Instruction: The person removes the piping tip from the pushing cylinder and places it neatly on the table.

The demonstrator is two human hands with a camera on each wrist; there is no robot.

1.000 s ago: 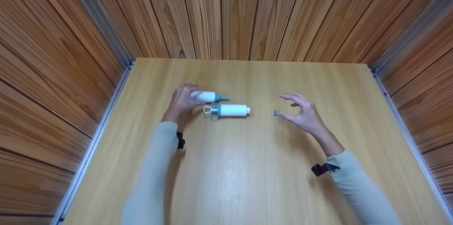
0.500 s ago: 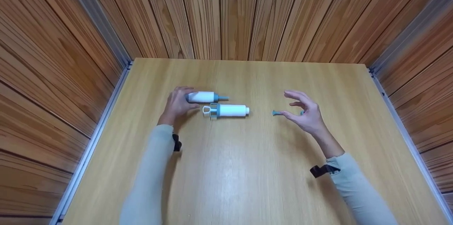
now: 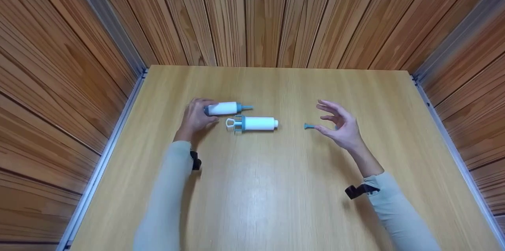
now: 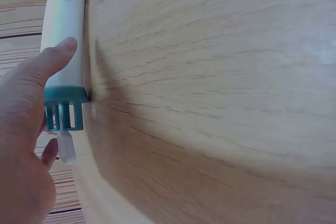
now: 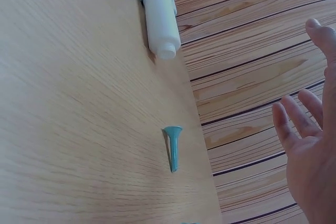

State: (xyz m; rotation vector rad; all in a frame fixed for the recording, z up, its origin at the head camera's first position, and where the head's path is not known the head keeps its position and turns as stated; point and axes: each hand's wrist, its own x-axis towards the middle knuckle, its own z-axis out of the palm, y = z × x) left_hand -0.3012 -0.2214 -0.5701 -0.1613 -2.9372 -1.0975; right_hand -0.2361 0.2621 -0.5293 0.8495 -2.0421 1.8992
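In the head view, my left hand holds the rear of a white piping syringe with a teal nozzle at its right end. The left wrist view shows my thumb across the white barrel, the other fingers mostly hidden behind it. Nearer me lies a second white syringe, with a teal collar and a white ring handle. My right hand hovers with fingers spread, holding nothing. Below it a teal funnel-shaped nozzle lies on the table, apart from the hand.
The wooden table runs back to wood-panelled walls, with metal rails along both sides. A bit of another teal piece shows behind my right hand. Black wrist cameras sit at both cuffs.
My left hand and the far syringe have shifted slightly left. My right hand has drawn a little right, uncovering more of the teal nozzle. The near syringe stays put.
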